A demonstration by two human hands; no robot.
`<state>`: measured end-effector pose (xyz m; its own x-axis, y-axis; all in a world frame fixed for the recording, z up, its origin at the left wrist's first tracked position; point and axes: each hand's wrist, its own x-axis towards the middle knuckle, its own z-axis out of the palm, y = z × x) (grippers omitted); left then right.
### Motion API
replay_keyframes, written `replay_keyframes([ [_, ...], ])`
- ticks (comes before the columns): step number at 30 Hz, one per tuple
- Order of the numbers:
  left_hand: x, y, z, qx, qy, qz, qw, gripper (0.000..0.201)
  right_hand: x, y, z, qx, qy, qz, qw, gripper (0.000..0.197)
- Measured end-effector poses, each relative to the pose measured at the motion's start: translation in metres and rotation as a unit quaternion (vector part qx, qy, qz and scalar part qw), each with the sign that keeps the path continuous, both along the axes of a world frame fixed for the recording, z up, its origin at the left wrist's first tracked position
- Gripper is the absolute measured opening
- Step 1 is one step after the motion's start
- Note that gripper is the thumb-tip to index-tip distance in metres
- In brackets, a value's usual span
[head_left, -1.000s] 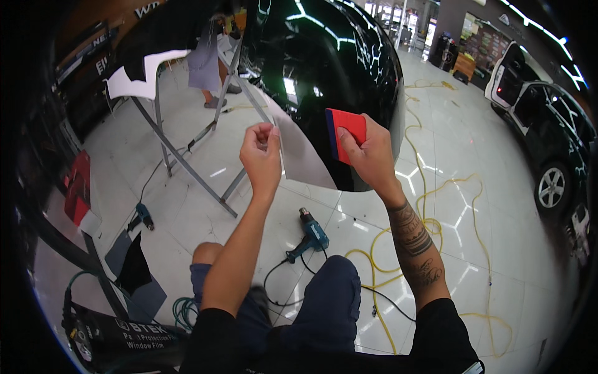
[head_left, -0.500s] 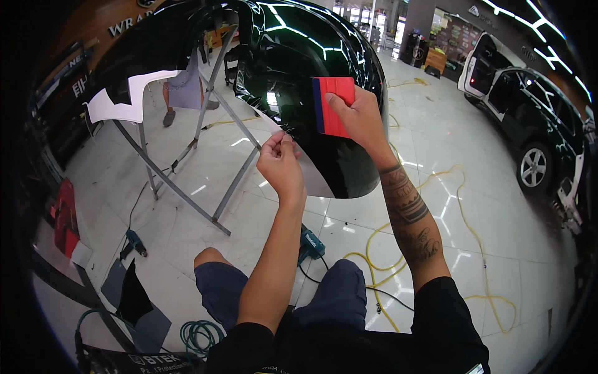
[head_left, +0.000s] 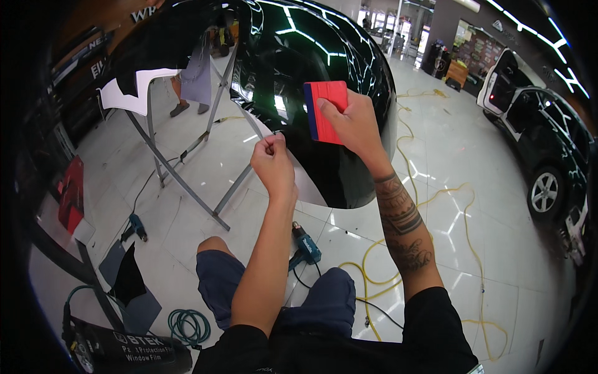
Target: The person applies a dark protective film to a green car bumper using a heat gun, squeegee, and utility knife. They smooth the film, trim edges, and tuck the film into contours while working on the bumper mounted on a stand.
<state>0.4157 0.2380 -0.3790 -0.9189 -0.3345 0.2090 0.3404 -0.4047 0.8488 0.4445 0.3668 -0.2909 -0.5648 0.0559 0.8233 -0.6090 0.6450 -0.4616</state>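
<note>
My right hand (head_left: 360, 128) grips a red squeegee (head_left: 330, 95) with a dark blue edge, held against a glossy black car body panel (head_left: 330, 177). Close by on the left, my left hand (head_left: 272, 167) pinches the edge of black film (head_left: 269, 118) at the panel's side. That film is wrinkled near its edge, and a pale strip (head_left: 304, 182) shows below my fingers. What lies between the left fingertips is mostly hidden.
A grey metal stand (head_left: 177, 179) is under the panel's left part. Heat guns (head_left: 305, 243) (head_left: 136, 228), yellow cord (head_left: 467, 219) and a green hose coil (head_left: 189, 328) lie on the floor. A black car (head_left: 536, 143) stands right; a person's leg (head_left: 180, 93) shows behind the stand.
The view has shifted slightly. My right hand and the squeegee are a little closer to the left hand, the squeegee tilted slightly more. The left hand keeps its pinch.
</note>
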Motion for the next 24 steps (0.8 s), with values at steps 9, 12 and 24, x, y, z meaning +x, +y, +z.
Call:
replay_keyframes([
  [9,0.003,0.009,0.004,-0.134,0.001,0.168,0.977,0.016,-0.006,-0.005,-0.007,0.041,0.042,-0.040,0.998,0.022],
  [12,-0.005,0.008,0.004,-0.052,-0.036,0.094,0.994,0.017,-0.010,-0.003,-0.011,0.052,0.049,-0.064,0.995,0.024],
  [24,-0.009,0.000,0.017,0.006,-0.060,-0.026,0.998,0.013,-0.015,-0.008,-0.021,0.089,0.074,-0.122,0.986,0.027],
])
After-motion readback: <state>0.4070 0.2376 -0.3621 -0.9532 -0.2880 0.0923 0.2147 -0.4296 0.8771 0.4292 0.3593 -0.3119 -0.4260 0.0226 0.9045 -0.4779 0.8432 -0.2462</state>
